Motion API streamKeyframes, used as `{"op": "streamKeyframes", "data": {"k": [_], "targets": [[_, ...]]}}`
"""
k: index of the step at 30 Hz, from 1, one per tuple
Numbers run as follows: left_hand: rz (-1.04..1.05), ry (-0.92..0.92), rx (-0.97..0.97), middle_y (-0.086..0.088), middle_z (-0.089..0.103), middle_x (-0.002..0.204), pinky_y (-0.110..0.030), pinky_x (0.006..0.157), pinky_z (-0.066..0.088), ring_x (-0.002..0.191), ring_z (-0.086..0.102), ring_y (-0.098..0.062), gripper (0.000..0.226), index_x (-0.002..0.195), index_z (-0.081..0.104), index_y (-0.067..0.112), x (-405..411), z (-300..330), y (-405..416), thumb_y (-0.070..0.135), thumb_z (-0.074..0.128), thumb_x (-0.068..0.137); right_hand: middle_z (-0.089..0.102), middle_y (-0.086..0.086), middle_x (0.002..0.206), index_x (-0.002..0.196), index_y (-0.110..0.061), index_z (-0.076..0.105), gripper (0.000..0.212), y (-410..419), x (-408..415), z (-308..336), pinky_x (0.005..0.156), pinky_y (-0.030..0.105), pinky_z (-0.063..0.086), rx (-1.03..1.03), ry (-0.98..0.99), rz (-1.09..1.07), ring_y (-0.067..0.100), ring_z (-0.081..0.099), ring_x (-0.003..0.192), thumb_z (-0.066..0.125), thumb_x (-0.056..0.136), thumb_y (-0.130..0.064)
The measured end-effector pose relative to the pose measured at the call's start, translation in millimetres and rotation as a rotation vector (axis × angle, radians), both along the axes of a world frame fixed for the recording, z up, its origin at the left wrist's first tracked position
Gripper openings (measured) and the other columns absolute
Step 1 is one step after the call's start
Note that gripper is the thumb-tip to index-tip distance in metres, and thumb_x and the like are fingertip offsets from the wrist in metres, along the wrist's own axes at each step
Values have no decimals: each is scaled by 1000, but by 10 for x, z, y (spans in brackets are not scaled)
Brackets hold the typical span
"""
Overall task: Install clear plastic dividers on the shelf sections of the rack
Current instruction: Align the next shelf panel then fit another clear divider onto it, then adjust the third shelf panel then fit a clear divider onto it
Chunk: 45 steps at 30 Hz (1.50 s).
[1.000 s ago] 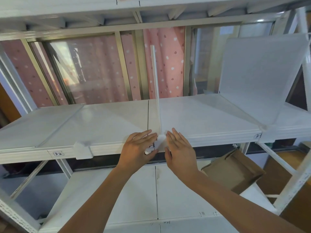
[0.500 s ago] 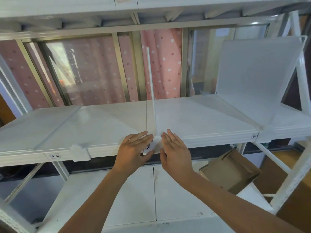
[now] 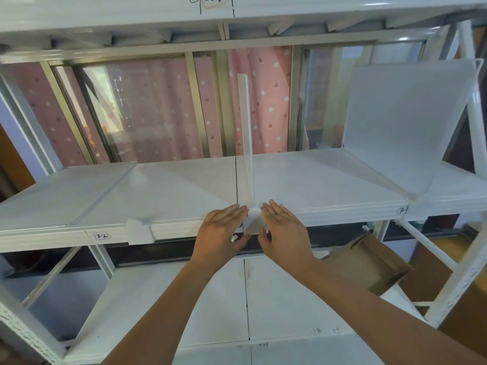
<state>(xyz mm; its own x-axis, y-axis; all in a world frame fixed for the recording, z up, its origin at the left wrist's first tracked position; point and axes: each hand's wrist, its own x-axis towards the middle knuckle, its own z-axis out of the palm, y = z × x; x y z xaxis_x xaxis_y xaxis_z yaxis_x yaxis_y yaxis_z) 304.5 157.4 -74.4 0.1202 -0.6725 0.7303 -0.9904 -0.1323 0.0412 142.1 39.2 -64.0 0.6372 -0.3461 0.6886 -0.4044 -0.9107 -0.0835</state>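
Note:
A white metal rack shelf runs across the head view at chest height. The middle clear divider stands upright on it, seen edge-on. Its white front clip sits over the shelf's front lip. My left hand lies flat against the clip's left side, thumb under the lip. My right hand presses the clip's right side in the same way. A second clear divider stands at the left with its clip. A third divider stands at the right.
The upper shelf hangs close above the divider tops. A lower shelf lies under my forearms. An open cardboard box rests on its right end. Rack posts stand at the right. A window frame and pink dotted curtain are behind.
Both hands stay on either side of the middle divider's clip, shifting only slightly. The divider remains upright. My view has drifted a little.

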Motion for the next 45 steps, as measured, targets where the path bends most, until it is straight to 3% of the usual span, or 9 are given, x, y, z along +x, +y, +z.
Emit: {"op": "streamKeyframes", "data": {"k": [4,11,13,16,18,20,24,31,45], "targets": [[30,35,52,-3,67,136,-38,109,43,131,59,-18,65,133,68,10,-62,27,32,39,87,78,66,14,134,130,1,67,54,-2,-28,58,112,39,34,2,65,-8,25,59,130,76,81,-20],[42,60,106,-1,59,146,-38,115,36,139,51,-19,57,141,62,15,-145,108,142,39,72,90,41,7,159,154,-8,40,58,77,-101,274,124,33,18,111,286,-18,20,32,150,47,101,-30],[49,72,142,-1,53,152,-38,118,33,142,46,-21,56,143,60,18,-156,132,203,40,65,92,46,6,156,153,-10,42,56,116,-146,347,123,35,26,134,322,-28,22,38,147,45,101,-31],[81,87,183,-1,46,158,-35,120,25,147,39,-20,58,150,52,21,-193,204,303,41,62,96,67,2,129,136,-16,58,44,202,-223,466,96,36,52,103,304,-68,26,62,117,46,96,-30],[132,92,210,1,40,161,-32,121,20,149,34,-17,61,154,46,20,-215,269,371,45,57,99,70,2,101,114,-18,64,30,289,-271,552,68,32,48,82,320,-103,28,66,92,45,95,-31],[188,111,239,2,38,162,-31,122,17,150,31,-15,64,157,41,19,-241,317,444,48,51,101,66,3,88,102,-18,61,23,372,-306,622,59,31,42,71,356,-116,27,63,79,44,94,-32],[249,119,302,3,37,163,-33,122,19,150,31,-15,63,159,36,19,-312,402,635,49,43,104,69,0,111,122,-21,61,36,537,-359,664,77,38,57,122,354,-18,25,65,98,44,95,-38],[328,189,354,1,32,166,-39,123,23,151,29,-18,55,162,29,21,-215,561,1075,39,29,110,50,0,151,152,-21,39,57,902,-333,764,99,43,52,122,406,64,22,51,132,46,100,-43],[440,183,436,2,33,165,-43,122,23,151,32,-21,62,162,28,21,813,888,2131,52,30,108,28,3,166,160,-14,26,77,1738,725,980,119,41,33,114,416,51,22,27,152,37,100,-62]]}}
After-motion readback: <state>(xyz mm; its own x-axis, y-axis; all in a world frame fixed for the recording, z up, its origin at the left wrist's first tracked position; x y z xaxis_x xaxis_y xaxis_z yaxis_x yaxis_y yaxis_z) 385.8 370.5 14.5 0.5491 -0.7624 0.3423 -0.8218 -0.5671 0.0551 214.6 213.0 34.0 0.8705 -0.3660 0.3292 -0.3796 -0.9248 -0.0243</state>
